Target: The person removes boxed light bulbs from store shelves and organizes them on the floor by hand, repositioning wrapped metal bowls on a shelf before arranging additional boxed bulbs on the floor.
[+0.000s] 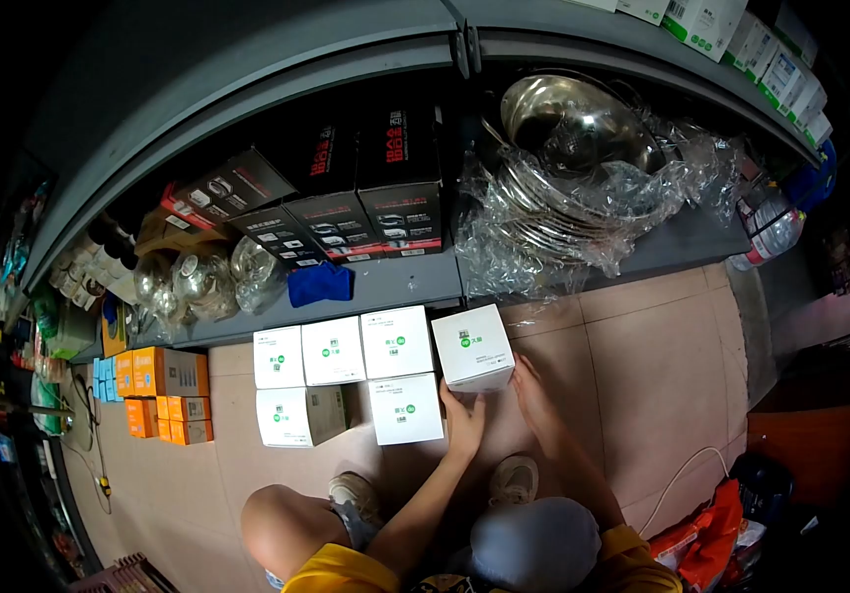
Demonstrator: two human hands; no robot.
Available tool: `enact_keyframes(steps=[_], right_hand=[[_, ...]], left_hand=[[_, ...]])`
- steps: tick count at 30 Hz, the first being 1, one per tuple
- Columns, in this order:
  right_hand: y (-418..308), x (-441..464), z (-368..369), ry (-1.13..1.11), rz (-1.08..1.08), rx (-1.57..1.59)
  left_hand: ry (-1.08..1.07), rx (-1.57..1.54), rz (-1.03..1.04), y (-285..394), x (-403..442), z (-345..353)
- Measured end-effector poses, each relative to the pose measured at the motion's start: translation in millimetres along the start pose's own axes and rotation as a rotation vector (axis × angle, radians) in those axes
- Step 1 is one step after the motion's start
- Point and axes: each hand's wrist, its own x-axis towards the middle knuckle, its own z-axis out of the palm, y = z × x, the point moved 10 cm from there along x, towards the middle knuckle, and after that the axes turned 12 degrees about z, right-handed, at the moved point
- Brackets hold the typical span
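Note:
A white box with a green logo is held between my two hands at the right end of a group of similar white boxes. My left hand presses against its lower left corner. On its lower right side rests my right hand, fingers along the edge. Just left of the held box are a white box in the back row and another in front of it. Further left stand more white boxes on the tiled floor.
Behind the boxes, a grey shelf holds black boxes, a blue cloth and metal bowls in plastic. Orange boxes stand at the left. A red bag lies at the lower right.

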Motion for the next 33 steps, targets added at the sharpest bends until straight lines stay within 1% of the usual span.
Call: enact_keyframes(steps=[1, 5, 7, 8, 10, 11, 14, 16, 17, 19, 23, 25, 29, 31, 33], right_hand=[[3, 2, -3, 0.014, -0.003, 0.018], [9, 5, -8, 0.025, 0.001, 0.077], [7, 3, -1, -0.078, -0.01, 0.034], [14, 7, -5, -0.077, -0.01, 0.034], [33, 14, -30, 0.152, 0.041, -0.038], [37, 17, -35, 0.152, 0.041, -0.038], [27, 3, -18, 0.085, 0.028, -0.115], [29, -4, -18, 0.16, 0.083, -0.206], [28, -8, -17, 0.158, 0.084, -0.208], [27, -16, -9, 0.125, 0.119, -0.256], [20, -22, -6, 0.171, 0.151, -0.318], [33, -13, -11, 0.149, 0.226, -0.295], [33, -3, -6, 0.101, 0.175, -0.213], [31, -2, -4, 0.117, 0.187, -0.148], [34, 5, -5, 0.097, 0.185, -0.129]], left_hand=[[-0.003, -0.051, -0.008, -1, 0, 1], [-0.001, -0.057, -0.016, -6, -2, 3], [-0.014, -0.039, -0.028, -3, -1, 3], [-0.014, -0.04, -0.029, -4, -1, 2], [-0.026, -0.001, -0.011, -7, -2, 1], [-0.026, -0.001, -0.011, -10, -2, 1], [-0.04, -0.001, -0.001, -21, -8, 2], [-0.032, 0.092, -0.098, -32, -15, 0], [-0.029, 0.093, -0.098, -33, -15, 2], [0.052, -0.331, -0.249, -45, -20, 12], [0.071, -0.339, -0.231, -50, -15, 14], [0.099, -0.32, -0.244, -49, -13, 12], [0.067, -0.322, -0.217, -44, -2, 14], [0.077, -0.451, -0.263, -36, 3, 17], [0.072, -0.442, -0.245, -39, 9, 17]])
